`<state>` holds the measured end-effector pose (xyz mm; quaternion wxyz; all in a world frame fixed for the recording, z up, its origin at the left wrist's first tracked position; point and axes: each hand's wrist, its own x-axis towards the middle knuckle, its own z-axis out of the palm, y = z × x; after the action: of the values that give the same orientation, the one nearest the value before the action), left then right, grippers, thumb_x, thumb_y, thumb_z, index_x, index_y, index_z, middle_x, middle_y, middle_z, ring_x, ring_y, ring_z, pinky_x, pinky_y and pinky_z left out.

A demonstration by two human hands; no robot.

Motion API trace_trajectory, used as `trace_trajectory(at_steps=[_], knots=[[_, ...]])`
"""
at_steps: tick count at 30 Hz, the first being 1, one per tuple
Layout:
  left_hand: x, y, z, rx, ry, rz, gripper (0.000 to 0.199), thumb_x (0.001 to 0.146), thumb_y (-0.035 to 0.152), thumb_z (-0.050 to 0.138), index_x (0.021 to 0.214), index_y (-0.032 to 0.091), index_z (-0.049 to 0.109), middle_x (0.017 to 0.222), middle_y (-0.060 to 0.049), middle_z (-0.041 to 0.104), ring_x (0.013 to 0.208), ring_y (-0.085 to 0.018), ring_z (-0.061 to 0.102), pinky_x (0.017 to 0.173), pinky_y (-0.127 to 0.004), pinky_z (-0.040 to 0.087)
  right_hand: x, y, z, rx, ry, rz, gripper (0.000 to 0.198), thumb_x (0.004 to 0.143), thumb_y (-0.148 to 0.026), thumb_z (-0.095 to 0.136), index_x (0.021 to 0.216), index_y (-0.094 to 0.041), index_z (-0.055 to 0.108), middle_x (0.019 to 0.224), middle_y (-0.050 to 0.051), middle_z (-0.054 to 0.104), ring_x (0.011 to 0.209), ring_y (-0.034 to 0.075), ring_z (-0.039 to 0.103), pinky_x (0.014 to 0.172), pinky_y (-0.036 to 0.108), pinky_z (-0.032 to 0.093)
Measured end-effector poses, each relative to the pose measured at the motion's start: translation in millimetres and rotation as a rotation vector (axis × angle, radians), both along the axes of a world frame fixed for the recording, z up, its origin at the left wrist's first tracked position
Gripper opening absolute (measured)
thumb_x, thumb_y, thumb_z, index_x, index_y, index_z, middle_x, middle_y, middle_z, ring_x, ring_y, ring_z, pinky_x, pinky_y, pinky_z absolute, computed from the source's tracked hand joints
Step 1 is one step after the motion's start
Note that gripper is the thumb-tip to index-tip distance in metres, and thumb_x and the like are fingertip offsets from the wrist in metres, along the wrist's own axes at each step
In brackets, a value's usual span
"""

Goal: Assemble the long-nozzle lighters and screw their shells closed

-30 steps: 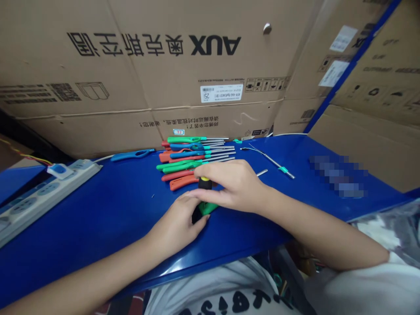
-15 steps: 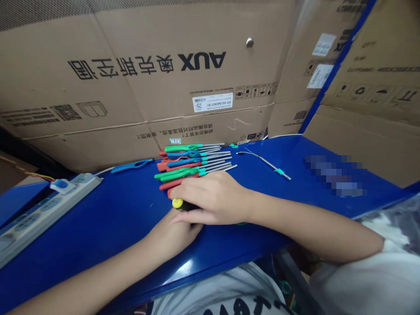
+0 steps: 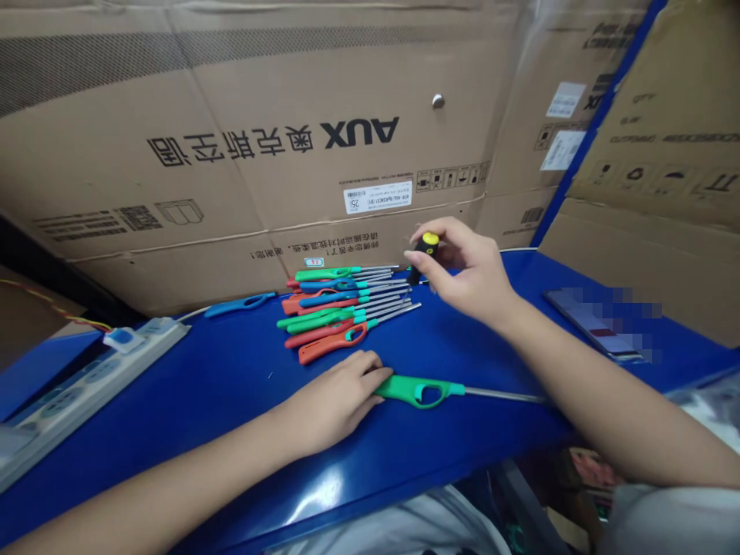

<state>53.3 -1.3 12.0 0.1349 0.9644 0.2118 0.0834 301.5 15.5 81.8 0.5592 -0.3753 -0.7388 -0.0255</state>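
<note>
My left hand is closed around the handle end of a green long-necked lighter, which lies low over the blue table with its metal tube pointing right. Raised beyond it, my right hand grips a black-and-yellow screwdriver, its thin shaft angled down to the left. Just behind my left hand lies an orange lighter, nearest in a row of several green, blue and red lighters with tubes pointing right.
A white power strip with a plug stands at the left. A separate blue lighter handle lies near the back. Cardboard panels wall the rear and right of the blue table. A flat, partly blurred object rests at the right.
My right hand has lifted the screwdriver away from my left hand, up and to the right. The green lighter and the orange one now show. The view has shifted slightly.
</note>
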Motion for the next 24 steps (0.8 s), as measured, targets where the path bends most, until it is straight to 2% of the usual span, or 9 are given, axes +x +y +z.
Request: trace_trajectory(at_steps=[3, 5, 7, 11, 13, 16, 19, 24], knots=[[-8.1, 10.7, 12.3, 0.158, 0.015, 0.029, 0.033, 0.100, 0.016, 0.046, 0.131, 0.015, 0.057, 0.119, -0.016, 0.059, 0.107, -0.027, 0.060, 0.093, -0.041, 0.054, 36.8, 17.8, -14.2, -0.062, -0.299, -0.207, 0.019, 0.089, -0.036, 0.066, 0.096, -0.018, 0.064, 0.081, 0.002, 0.068, 0.063, 0.014, 0.060, 0.066, 0.026, 0.047], [-18.0, 26.3, 23.9, 0.287, -0.009, 0.084, 0.034, 0.100, 0.016, 0.043, 0.131, 0.014, 0.057, 0.120, -0.018, 0.059, 0.109, -0.030, 0.058, 0.094, -0.045, 0.053, 54.7, 26.7, -29.3, -0.102, -0.254, -0.374, 0.018, 0.089, -0.035, 0.064, 0.095, -0.018, 0.064, 0.076, 0.004, 0.069, 0.064, 0.018, 0.063, 0.066, 0.029, 0.048], [-31.2, 47.8, 34.6, 0.346, -0.053, 0.134, 0.031, 0.100, 0.018, 0.043, 0.126, 0.015, 0.060, 0.115, -0.018, 0.059, 0.105, -0.030, 0.058, 0.092, -0.045, 0.053, 65.6, 33.1, -43.3, -0.192, -0.161, -0.450, 0.020, 0.088, -0.035, 0.064, 0.097, -0.018, 0.064, 0.084, 0.008, 0.072, 0.070, 0.021, 0.068, 0.070, 0.031, 0.051], [-61.2, 97.5, 42.8, 0.425, -0.100, 0.302, 0.033, 0.098, 0.025, 0.044, 0.123, 0.012, 0.062, 0.109, -0.017, 0.058, 0.102, -0.030, 0.057, 0.092, -0.048, 0.052, 71.4, 40.2, -56.5, -0.479, 0.077, -0.421, 0.021, 0.089, -0.039, 0.062, 0.098, -0.020, 0.063, 0.077, 0.006, 0.072, 0.070, 0.023, 0.073, 0.068, 0.031, 0.056], [-72.3, 119.8, 39.8, 0.382, -0.075, 0.381, 0.034, 0.095, 0.024, 0.045, 0.122, 0.012, 0.062, 0.108, -0.016, 0.057, 0.104, -0.030, 0.057, 0.095, -0.047, 0.051, 70.8, 41.8, -57.4, -0.583, 0.105, -0.427, 0.020, 0.087, -0.039, 0.064, 0.094, -0.020, 0.063, 0.076, 0.006, 0.072, 0.065, 0.023, 0.073, 0.065, 0.032, 0.057], [-78.8, 145.5, 32.0, 0.352, -0.051, 0.427, 0.031, 0.091, 0.023, 0.048, 0.114, 0.012, 0.066, 0.102, -0.014, 0.058, 0.100, -0.030, 0.058, 0.093, -0.046, 0.051, 69.8, 43.3, -58.8, -0.718, 0.039, -0.443, 0.018, 0.085, -0.035, 0.068, 0.090, -0.019, 0.063, 0.079, 0.006, 0.073, 0.054, 0.020, 0.070, 0.058, 0.031, 0.057], [-76.7, 161.3, 26.0, 0.329, -0.045, 0.466, 0.029, 0.090, 0.025, 0.051, 0.110, 0.012, 0.067, 0.097, -0.013, 0.059, 0.098, -0.029, 0.060, 0.092, -0.044, 0.052, 68.4, 44.4, -63.4, -0.884, -0.072, -0.457, 0.022, 0.084, -0.037, 0.069, 0.093, -0.018, 0.064, 0.071, 0.004, 0.070, 0.043, 0.017, 0.063, 0.048, 0.030, 0.054], [-80.5, 170.4, 28.9, 0.344, -0.094, 0.547, 0.039, 0.091, 0.034, 0.052, 0.124, 0.013, 0.060, 0.117, -0.014, 0.061, 0.108, -0.026, 0.060, 0.099, -0.038, 0.049, 60.4, 43.6, -70.0, -1.121, -0.268, -0.426, 0.034, 0.087, -0.037, 0.067, 0.112, -0.016, 0.060, 0.063, 0.000, 0.064, 0.038, 0.017, 0.058, 0.038, 0.028, 0.046]])
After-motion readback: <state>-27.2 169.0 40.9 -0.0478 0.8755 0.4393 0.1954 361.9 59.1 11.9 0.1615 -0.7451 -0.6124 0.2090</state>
